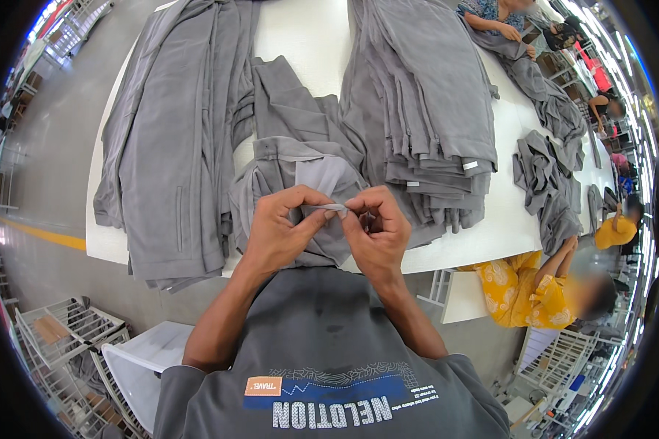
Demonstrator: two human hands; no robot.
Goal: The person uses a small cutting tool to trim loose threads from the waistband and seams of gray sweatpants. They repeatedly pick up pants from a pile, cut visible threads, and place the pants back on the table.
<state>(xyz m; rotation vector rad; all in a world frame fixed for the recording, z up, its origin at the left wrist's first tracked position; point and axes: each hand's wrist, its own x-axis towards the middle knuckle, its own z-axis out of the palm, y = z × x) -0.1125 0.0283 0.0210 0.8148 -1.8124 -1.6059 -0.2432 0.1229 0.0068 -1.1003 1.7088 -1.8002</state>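
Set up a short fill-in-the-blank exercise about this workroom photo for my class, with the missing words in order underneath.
1. The left hand and right hand pinch one ____ garment.
2. The stack with small white tags lies to the garment's ____.
3. Bare parts of the table look ____.
4. Across the floor runs a ____ line.

Missing words: grey; right; white; yellow.

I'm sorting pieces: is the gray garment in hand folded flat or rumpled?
Rumpled: the garment lies bunched and creased, a pale panel showing, left hand and right hand pinching its fabric.
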